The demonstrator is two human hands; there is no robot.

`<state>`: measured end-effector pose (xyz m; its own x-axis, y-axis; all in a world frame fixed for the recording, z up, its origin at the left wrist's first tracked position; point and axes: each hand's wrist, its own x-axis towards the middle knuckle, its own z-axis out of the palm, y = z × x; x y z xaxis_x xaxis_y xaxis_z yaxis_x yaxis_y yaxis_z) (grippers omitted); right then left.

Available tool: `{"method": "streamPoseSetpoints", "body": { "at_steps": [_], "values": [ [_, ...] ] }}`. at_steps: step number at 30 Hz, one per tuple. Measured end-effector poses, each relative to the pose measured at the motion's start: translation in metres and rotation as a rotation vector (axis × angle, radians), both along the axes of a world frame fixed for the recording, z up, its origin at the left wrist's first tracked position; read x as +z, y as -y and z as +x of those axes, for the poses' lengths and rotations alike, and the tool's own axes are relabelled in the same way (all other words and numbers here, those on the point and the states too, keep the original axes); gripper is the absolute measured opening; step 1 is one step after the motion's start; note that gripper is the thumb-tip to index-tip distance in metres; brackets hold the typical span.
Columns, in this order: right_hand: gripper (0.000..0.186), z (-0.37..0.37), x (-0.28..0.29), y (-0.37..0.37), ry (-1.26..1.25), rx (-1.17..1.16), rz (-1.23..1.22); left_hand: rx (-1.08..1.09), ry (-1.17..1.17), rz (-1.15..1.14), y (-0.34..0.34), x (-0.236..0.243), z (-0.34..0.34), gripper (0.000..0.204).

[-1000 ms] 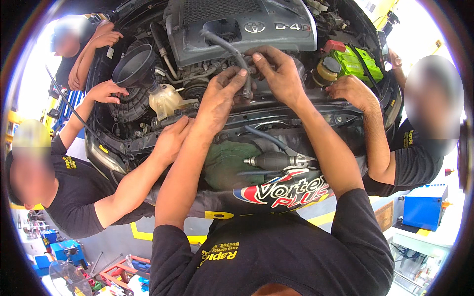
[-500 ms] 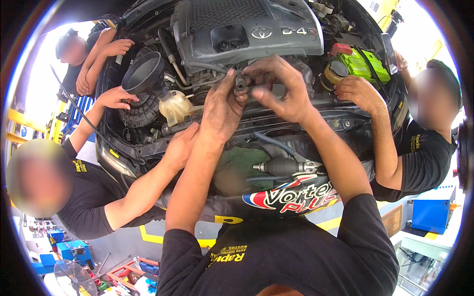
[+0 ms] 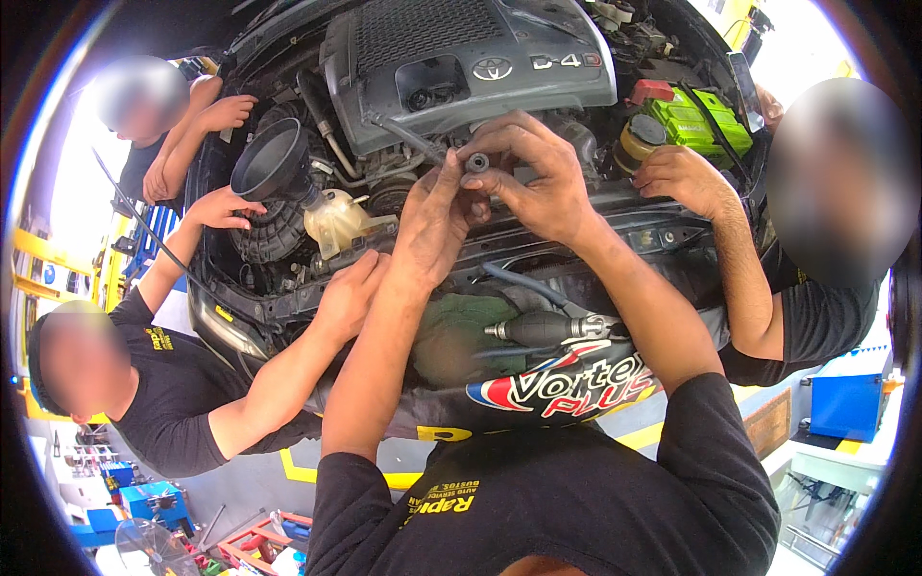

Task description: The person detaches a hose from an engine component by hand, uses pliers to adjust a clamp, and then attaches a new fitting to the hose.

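Note:
Above the front of an open engine bay, both my hands meet at a dark rubber hose [image 3: 411, 137] that comes from under the engine cover [image 3: 461, 58]. Its round end [image 3: 477, 163], with a hole in the middle, faces me. Thumb and forefinger of my right hand [image 3: 543, 182] pinch this end. My left hand [image 3: 430, 221] is closed around the hose just beside it, fingertips close to those of the right. Part of the hose is hidden behind my fingers. Both hands are smudged with dark grime.
A black funnel [image 3: 272, 161] stands by a cream reservoir [image 3: 334, 223] at left. A green battery [image 3: 706, 125] sits at right. A priming bulb [image 3: 547, 328] and a green cloth [image 3: 461, 331] lie on the fender cover [image 3: 576, 389]. Several co-workers lean in from both sides.
My right thumb and fingers have closed onto the hose end, where before they were spread apart beside it. The hose end now points more toward me. My view has shifted slightly.

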<state>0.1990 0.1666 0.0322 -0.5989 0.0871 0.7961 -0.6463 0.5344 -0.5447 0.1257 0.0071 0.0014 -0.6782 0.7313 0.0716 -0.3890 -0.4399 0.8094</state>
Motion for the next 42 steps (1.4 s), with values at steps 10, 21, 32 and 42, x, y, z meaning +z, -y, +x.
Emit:
{"method": "streamPoseSetpoints", "body": {
  "at_steps": [10,21,32,42],
  "values": [
    [0.028,0.003,0.004,0.001,0.007,0.026,-0.013,0.016,-0.093,-0.055,0.001,-0.002,0.001,0.051],
    [0.025,-0.002,-0.005,-0.002,-0.018,-0.099,0.131,0.578,-0.774,-0.486,0.008,0.012,0.014,0.042],
    [0.032,0.002,-0.008,-0.002,-0.064,-0.249,0.310,0.769,-1.155,-0.146,-0.003,0.016,0.023,0.037],
    [0.044,-0.003,-0.008,-0.006,-0.139,-0.299,0.324,0.724,-0.985,0.028,0.001,0.010,0.019,0.027]
  ]
}}
